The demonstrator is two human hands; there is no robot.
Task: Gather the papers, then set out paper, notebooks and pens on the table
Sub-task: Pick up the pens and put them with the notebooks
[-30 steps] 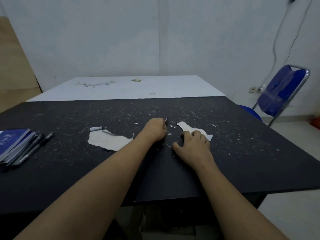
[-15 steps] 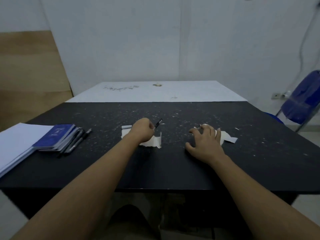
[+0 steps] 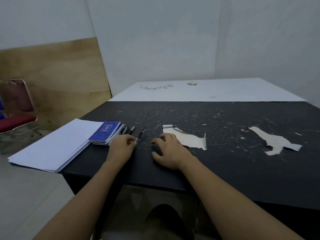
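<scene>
Left hand (image 3: 121, 149): curled, thumb and forefinger pinching the near end of one pen (image 3: 141, 133); far end of it pointing to 1 o'clock, just right of the other pens.
Right hand (image 3: 168, 151): resting on the table at 12 o'clock, fingers bent, tips down, nothing visibly gripped.
Table (image 3: 225, 170): black, scuffed top; two pale peeled patches (image 3: 188, 140) at 1 and 2 o'clock.
Paper stack (image 3: 52, 146): white sheets at 10 o'clock, overhanging the table's left edge. Probably light, floppy, sheets sliding on each other; best taken by both long edges and squared up.
Notebooks (image 3: 105, 132): blue pile at 11 o'clock, against the paper's right edge. Thin, fairly stiff covers, likely to fan apart; best gripped at the spines.
Loose pens (image 3: 127, 131): dark, touching the notebooks' right side. Rigid, slim, prone to roll; best pinched mid-barrel.
</scene>
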